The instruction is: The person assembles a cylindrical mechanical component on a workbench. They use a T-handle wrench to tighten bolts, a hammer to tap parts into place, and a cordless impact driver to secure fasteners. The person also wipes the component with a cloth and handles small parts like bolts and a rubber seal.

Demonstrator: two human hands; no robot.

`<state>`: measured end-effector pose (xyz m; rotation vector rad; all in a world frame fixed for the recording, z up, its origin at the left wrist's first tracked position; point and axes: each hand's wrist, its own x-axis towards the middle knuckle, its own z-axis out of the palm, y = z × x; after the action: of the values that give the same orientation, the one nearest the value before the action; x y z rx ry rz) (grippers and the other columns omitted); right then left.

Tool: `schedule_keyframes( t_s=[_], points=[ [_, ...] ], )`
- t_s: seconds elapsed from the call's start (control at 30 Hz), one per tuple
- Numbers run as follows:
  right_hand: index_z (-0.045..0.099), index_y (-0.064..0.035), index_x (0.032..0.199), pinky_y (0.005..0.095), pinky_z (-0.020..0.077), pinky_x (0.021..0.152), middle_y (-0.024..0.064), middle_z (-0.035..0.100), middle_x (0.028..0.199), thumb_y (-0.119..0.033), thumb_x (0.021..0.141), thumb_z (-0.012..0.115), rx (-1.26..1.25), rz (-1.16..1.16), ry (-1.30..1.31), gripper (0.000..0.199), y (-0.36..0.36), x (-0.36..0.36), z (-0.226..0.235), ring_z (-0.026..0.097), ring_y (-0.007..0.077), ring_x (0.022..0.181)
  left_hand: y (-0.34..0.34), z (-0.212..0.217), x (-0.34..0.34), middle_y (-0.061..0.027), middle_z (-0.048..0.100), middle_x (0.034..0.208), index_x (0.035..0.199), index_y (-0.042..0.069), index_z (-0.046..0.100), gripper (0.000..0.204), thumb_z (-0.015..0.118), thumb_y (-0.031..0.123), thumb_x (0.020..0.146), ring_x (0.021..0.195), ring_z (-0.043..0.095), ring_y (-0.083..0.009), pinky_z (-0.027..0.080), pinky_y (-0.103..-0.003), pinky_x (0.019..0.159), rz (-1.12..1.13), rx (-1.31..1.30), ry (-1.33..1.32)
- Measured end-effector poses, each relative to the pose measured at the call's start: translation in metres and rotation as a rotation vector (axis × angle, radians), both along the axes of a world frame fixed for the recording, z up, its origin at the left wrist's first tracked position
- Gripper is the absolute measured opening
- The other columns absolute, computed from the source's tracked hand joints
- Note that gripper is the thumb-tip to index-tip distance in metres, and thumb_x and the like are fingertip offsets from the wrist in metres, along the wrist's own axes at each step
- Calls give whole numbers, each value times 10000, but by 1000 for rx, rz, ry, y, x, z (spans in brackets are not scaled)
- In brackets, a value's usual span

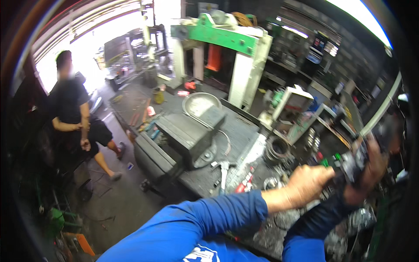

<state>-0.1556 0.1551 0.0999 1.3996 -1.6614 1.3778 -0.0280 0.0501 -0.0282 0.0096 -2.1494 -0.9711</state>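
Observation:
At the right, my left hand (307, 185) is closed in a fist beside a small object with a bright green part (331, 160). What the fist wraps round is mostly hidden. Just beyond it, my right hand (371, 163) grips a dark object with a silvery part (349, 166), smeared by motion, so its kind cannot be told. The two hands are close together, above the right side of the cluttered bench. To their left lie a hammer (224, 174) and a red-handled tool (244, 181) on the bench top.
A large bench vise (183, 131) stands on the workbench (242, 135), with a round metal pan (200, 104) behind it. Farther back rises a green and white press frame (227, 37). Metal rings (277, 148) sit near my hands. A person (72, 105) is at the left.

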Motion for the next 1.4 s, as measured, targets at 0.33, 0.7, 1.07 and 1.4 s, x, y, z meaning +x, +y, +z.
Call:
schedule_keyframes(
  t_s=[0.33,0.7,1.07,1.4],
  points=[
    [694,-36,1169,274,533,663,66,708,919,-407,1108,582,-159,828,-692,393,-13,42,32,678,146,756,-48,59,54,-113,715,805,1087,7,722,130,740,112,1012,763,626,-105,545,-341,727,-351,4,-202],
    [678,-49,1210,342,612,818,102,741,1003,-485,1122,538,24,1034,-771,466,-15,54,36,742,189,911,-37,32,62,-44,722,858,1205,12,714,207,752,115,1030,841,596,-67,541,-290,786,-206,29,-256],
    [696,-35,1229,307,573,818,53,729,1044,-428,1101,602,12,1017,-760,424,-29,35,20,696,136,915,-38,26,65,-60,688,846,1158,-1,704,184,745,132,1036,813,560,-77,524,-298,760,-187,-9,-164],
    [721,-17,1203,285,521,762,11,710,1019,-366,1090,649,12,1287,-787,374,-50,24,20,639,94,856,-32,20,69,-56,668,765,1028,-13,721,111,770,75,980,702,512,-109,470,-288,665,-100,-18,-99]
  ],
)
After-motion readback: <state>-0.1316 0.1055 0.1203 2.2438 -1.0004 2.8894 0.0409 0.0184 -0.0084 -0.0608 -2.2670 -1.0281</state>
